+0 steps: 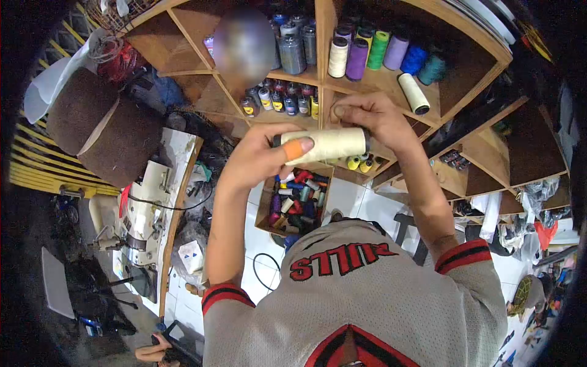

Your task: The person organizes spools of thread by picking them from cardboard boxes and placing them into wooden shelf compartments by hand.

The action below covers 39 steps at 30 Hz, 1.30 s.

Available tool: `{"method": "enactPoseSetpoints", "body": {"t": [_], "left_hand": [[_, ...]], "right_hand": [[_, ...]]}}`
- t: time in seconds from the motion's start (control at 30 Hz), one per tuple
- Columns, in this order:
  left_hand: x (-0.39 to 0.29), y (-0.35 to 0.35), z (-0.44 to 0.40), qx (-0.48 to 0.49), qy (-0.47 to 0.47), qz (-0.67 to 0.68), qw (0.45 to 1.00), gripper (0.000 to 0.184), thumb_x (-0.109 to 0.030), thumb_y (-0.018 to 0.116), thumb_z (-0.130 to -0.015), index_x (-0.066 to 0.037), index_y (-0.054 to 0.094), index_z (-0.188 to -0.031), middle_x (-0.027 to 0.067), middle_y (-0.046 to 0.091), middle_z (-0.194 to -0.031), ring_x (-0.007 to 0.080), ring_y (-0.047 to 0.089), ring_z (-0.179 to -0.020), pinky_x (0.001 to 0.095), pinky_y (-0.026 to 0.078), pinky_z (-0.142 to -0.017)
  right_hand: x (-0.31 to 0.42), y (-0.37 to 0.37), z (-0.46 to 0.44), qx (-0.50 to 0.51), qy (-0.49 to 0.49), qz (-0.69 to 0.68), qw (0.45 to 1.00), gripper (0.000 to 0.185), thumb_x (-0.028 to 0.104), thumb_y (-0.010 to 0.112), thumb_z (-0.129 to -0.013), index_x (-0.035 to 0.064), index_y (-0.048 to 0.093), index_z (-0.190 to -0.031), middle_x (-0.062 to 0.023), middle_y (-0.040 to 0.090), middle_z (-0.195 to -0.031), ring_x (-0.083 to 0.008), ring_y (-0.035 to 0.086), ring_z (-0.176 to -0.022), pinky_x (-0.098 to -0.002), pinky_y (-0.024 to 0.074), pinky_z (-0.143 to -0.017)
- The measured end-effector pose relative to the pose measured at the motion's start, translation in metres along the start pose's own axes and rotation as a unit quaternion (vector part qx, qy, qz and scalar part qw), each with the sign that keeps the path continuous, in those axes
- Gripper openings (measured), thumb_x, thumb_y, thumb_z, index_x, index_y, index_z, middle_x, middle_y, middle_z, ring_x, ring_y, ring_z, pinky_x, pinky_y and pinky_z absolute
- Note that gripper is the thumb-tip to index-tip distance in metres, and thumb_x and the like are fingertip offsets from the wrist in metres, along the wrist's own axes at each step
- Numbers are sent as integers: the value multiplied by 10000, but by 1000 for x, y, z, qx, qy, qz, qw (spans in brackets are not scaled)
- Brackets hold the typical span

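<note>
A large cone of cream thread (336,144) lies sideways in my left hand (266,153), whose fingers wrap round its left end; an orange band covers part of the thumb. Just above the cone's right end is my right hand (376,119), thumb and forefinger pinched together. Whatever those fingertips hold is too small to make out. Beyond the hands, a wooden shelf (324,43) holds upright spools, among them a purple spool (356,59) and a green spool (378,50). Another cream spool (414,93) lies tilted at the shelf's front right.
A box of mixed small spools (266,205) sits on the floor below my hands. At the left, a sewing machine (142,214) stands on a table (177,183), near a brown cushioned object (101,125). Part of another person's hand (153,352) shows at the bottom left.
</note>
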<state>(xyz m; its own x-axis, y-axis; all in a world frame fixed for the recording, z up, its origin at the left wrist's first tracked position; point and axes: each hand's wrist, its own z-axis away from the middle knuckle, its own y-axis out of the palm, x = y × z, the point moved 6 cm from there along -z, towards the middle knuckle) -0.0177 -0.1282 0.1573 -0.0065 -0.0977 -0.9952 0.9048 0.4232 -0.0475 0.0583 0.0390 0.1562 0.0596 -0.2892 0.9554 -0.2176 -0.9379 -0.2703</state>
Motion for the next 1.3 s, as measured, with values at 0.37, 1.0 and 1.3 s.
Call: {"method": "enactPoseSetpoints", "body": {"t": [0.37, 1.0, 1.3], "left_hand": [[-2, 8, -21, 11, 7, -61, 998, 338, -291, 636, -838, 35, 645, -927, 10, 541, -610, 54, 459, -444, 206, 328, -399], [50, 16, -42, -99, -124, 171, 972, 384, -393, 603, -844, -9, 604, -870, 53, 562, -574, 71, 446, -373, 172, 257, -309], [62, 69, -77, 26, -67, 281, 957, 382, -379, 484, -923, -18, 540, -1036, 89, 614, -773, 101, 528, -493, 197, 308, -361]], "right_hand": [[31, 7, 15, 64, -78, 130, 986, 481, 308, 680, -779, 14, 552, -1137, -102, 603, -1061, -220, 580, -965, -337, 455, -847], [1, 1, 19, -109, -193, 438, 871, 450, 186, 720, -675, 33, 565, -1069, -112, 600, -1001, -254, 613, -850, -367, 511, -637], [-4, -91, 61, -173, 131, 135, 967, 389, 338, 691, -778, 23, 651, -1002, -67, 631, -704, -94, 595, -620, -272, 485, -551]]}}
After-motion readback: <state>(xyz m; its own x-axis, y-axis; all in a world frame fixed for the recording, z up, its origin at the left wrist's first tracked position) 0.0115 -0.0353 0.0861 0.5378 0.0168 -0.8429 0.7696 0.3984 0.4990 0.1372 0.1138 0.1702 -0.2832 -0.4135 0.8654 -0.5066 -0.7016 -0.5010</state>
